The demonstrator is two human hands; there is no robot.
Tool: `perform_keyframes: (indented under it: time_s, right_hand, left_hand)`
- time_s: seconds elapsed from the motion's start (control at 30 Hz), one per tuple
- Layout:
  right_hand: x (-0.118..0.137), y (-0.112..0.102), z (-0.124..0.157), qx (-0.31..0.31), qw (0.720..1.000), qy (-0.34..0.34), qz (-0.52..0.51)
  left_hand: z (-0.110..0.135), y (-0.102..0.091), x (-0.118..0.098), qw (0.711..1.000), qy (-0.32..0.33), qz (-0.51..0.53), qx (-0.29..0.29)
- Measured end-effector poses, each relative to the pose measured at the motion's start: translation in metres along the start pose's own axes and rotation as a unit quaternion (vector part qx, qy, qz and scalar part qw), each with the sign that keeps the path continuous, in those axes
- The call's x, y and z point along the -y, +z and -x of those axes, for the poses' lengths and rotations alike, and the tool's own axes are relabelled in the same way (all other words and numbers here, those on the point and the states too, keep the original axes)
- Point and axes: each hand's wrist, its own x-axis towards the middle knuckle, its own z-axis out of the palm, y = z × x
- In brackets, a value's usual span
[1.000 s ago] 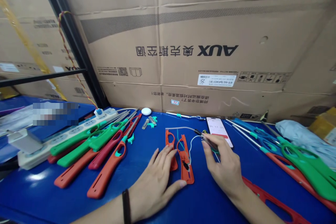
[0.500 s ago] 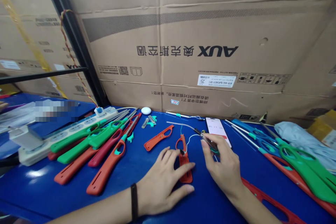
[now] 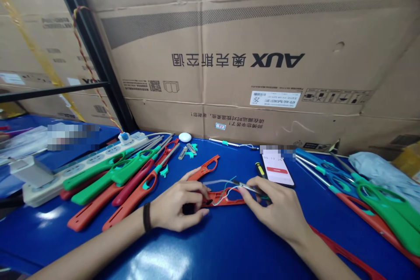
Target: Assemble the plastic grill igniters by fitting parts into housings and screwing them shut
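My left hand (image 3: 182,203) has its fingers closed around the left end of an orange lighter shell half (image 3: 225,198), which lies crosswise with its hollow side up. A white wire and a thin green wire run over this shell. My right hand (image 3: 278,205) pinches a thin metal rod (image 3: 246,187) just above the shell's right end. A clear thin tube (image 3: 218,182) sticks out of the rod toward my left hand. Part of the rod is hidden by my right fingers. Another orange shell half (image 3: 207,167) lies right behind my left hand.
Several assembled lighters (image 3: 131,201) lie at left by a white power strip (image 3: 74,170); more lighters (image 3: 377,210) lie at right. A phone (image 3: 278,169), a yellow-black handle (image 3: 260,169), clear and teal parts (image 3: 188,151) and a rod with wires (image 3: 226,142) lie toward the cardboard.
The orange shell half under my left hand has turned from pointing away to lying crosswise. My left hand has moved left and closed on its end. My right hand still holds the rod.
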Motion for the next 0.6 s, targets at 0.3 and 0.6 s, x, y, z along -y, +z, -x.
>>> perform_keyframes:
  time_s: [0.3, 0.6]
  right_hand:
    - [-0.02, -0.011, -0.008, 0.205, 0.971, -0.027, 0.121]
    - [-0.026, -0.023, -0.011, 0.285, 0.958, 0.005, 0.034]
  left_hand:
    - [-0.002, 0.002, 0.004, 0.997, -0.027, -0.05, -0.045]
    - [-0.019, 0.026, -0.011, 0.999, -0.041, 0.014, 0.005]
